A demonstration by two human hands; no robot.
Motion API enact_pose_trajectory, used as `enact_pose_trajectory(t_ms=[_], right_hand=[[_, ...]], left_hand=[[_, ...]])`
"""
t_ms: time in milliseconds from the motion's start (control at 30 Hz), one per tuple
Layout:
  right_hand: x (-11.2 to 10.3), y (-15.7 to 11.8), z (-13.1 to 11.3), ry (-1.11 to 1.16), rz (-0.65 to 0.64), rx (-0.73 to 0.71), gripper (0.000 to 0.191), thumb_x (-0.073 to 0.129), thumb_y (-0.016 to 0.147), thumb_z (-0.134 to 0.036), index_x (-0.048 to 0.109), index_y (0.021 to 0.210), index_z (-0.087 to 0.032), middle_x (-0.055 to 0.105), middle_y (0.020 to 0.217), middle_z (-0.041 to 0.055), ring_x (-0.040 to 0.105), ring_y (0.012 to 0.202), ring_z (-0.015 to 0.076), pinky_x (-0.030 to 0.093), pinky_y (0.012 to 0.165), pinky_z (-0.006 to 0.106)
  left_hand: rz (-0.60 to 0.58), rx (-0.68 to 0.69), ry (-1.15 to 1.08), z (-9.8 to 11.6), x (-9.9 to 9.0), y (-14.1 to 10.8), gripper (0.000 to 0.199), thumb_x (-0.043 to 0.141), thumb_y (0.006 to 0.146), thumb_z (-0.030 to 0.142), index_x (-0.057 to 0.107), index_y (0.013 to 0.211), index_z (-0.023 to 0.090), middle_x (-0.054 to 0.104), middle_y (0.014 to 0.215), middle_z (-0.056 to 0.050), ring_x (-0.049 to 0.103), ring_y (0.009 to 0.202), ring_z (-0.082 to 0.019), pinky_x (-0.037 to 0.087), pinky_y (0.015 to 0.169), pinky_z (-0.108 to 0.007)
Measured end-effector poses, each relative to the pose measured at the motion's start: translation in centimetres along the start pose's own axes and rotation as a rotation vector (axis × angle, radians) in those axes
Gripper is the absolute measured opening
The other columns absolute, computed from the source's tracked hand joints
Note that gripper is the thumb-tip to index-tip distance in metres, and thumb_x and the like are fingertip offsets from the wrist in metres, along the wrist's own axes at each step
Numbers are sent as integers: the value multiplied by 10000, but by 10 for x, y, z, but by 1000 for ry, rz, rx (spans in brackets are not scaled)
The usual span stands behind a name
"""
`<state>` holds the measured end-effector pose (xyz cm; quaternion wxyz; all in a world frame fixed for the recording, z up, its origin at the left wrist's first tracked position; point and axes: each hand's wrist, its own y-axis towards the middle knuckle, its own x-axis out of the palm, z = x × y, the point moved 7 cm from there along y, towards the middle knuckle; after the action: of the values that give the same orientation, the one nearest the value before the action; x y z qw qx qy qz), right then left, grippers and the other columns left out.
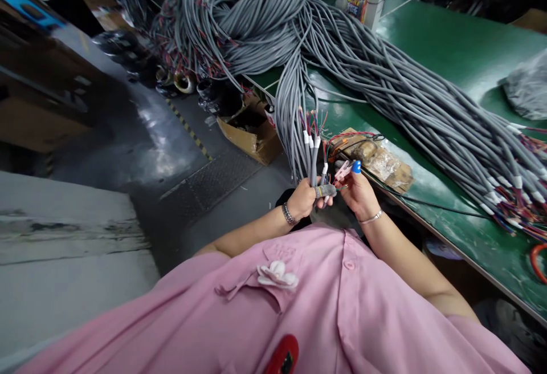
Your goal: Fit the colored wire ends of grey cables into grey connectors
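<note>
My left hand [304,198] is closed around several grey cables [314,169] near their ends. A grey knitted cover with a yellow stripe wraps its thumb. White bands sit where the sheaths end, and thin coloured wires [314,120] fan out above them. Close on the right, my right hand [359,196] has its fingers pinched beside one cable's loose wires. A small pale pink item [342,171] shows at those fingers, with a bright blue tip [356,166] next to it. Whether the blue piece is a finger cover or part of a tool is unclear.
A large heap of grey cables [256,15] spreads over the green table [444,43]. A taped brown bundle [380,163] lies near the table edge beside a thin black cord. Below stands an open cardboard box [245,140]. A plastic bag [527,86] rests far right.
</note>
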<state>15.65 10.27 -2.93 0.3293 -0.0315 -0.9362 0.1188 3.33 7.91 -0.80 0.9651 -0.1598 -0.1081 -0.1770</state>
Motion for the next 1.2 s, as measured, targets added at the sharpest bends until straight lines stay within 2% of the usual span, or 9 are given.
enact_pose_trajectory(t_ms=[233,433,533,667,833,967,1067,1200], right_hand=[[0,0,2,-36,-19,5,512,619,710,-740,614,748,-229,626,718,-2,561,629,129,481,605,270],[-1,-5,5,5,-85,121,607,533,699,-817,642,816,-231,665,796,24,586,666,141,497,615,272],[0,-8,5,-11,-107,146,552,578,715,-766,645,826,-230,671,835,22,575,663,130,502,620,262],[2,-11,-2,-89,-80,54,430,679,731,-640,648,829,-222,658,816,9,556,658,116,490,606,238],[3,-12,-5,-84,-31,15,456,634,754,-671,650,819,-219,641,769,6,542,628,115,484,569,235],[8,-9,-6,-5,-46,51,427,679,736,-642,641,778,-219,643,745,-6,559,635,112,500,598,240],[9,-7,-6,34,-7,51,422,700,724,-630,633,739,-214,637,719,-8,552,625,113,498,613,244],[7,-7,-3,53,2,56,436,678,731,-651,647,766,-218,650,743,0,550,631,122,491,614,253]], left_hand=[[18,-19,37,-5,-2,2,356,737,707,444,640,657,105,637,533,-44,439,346,-53,290,365,-197],[20,7,17,-4,-5,-8,336,754,696,416,628,648,108,644,540,-43,447,351,-54,292,365,-196],[47,22,14,-2,-7,-13,358,749,695,447,621,651,116,648,551,-40,457,359,-56,306,373,-196],[81,49,11,1,-8,-12,363,749,690,455,621,656,117,643,551,-35,457,362,-57,312,382,-199],[86,69,-19,2,-8,-7,333,742,702,432,634,677,118,640,543,-30,447,354,-57,310,383,-205],[86,77,-24,1,-7,-4,329,733,715,430,642,695,115,643,549,-34,445,354,-59,290,373,-207],[89,66,-6,-1,-6,-2,342,722,726,445,632,682,118,639,548,-31,442,356,-56,286,374,-206],[76,78,-8,-2,-5,0,338,720,738,430,611,656,121,630,538,-26,439,355,-54,288,372,-201]])
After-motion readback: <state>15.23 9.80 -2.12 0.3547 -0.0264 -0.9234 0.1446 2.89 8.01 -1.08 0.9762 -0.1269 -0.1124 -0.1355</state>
